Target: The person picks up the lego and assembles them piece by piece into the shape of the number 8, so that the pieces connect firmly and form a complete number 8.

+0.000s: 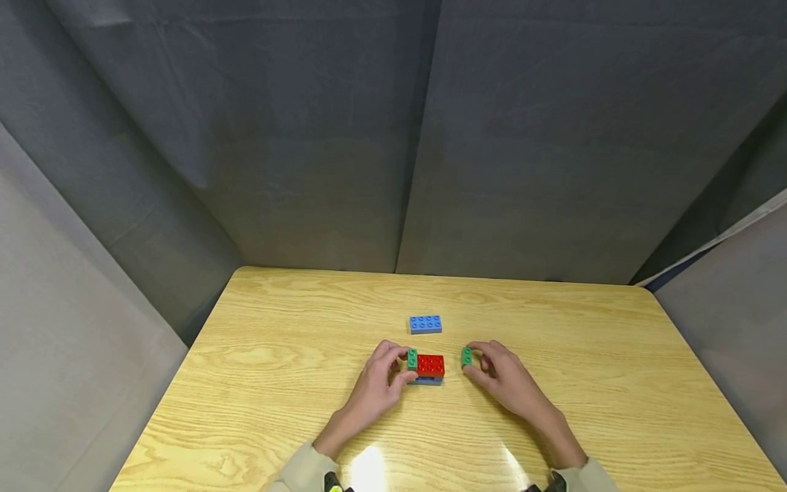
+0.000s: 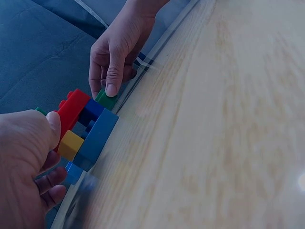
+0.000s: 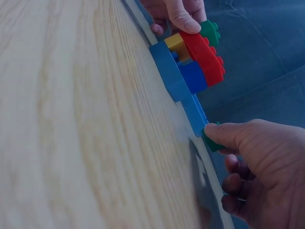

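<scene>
A small stack of toy building bricks stands mid-table: a blue brick [image 2: 97,140] at the bottom, a yellow brick [image 2: 70,145] and a darker blue brick [image 3: 193,77] apart on it, and a red brick [image 1: 431,365] bridging them on top. My left hand [image 1: 382,379] pinches a small green brick [image 1: 412,359] at the red brick's left end, on its studded top. To the right of the stack, my right hand [image 1: 505,377] pinches a second green brick [image 1: 466,357] between thumb and fingers, low over the table and apart from the stack.
Another blue brick [image 1: 425,324] with several studs lies behind the stack, toward the table's far side. The wooden table [image 1: 295,328] ends at grey curtains [image 1: 320,171] at the back, with pale panels [image 1: 67,328] on both sides.
</scene>
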`<state>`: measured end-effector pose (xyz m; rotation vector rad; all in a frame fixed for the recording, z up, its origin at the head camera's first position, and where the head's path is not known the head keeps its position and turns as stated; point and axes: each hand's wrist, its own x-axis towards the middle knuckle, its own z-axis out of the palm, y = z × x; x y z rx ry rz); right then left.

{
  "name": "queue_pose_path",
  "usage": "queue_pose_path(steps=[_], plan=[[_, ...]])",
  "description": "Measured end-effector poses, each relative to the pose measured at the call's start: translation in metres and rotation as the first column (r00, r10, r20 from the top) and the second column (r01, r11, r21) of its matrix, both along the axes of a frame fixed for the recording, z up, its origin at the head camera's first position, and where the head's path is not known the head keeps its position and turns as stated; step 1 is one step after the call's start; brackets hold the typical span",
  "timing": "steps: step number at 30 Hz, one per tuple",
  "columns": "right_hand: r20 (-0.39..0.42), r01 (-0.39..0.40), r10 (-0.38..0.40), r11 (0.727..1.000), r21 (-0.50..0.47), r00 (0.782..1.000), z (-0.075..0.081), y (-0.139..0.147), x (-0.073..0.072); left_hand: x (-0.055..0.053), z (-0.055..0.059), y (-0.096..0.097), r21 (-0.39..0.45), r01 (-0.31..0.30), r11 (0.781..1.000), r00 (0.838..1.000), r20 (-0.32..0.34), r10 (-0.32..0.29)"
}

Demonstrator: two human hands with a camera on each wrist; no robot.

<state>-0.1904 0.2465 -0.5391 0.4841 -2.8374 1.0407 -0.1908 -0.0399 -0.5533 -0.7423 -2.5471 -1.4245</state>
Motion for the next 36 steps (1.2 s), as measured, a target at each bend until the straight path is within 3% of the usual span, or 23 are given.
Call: queue_pose_path(steps=[36], plan=[[-0.016,-0.030,0.030,1.000,-0.001,0.999,0.016,-0.008,0.005,0.001,0.002,-0.001,0.009,0.012,1.000,1.000,-0.004,-0.012]])
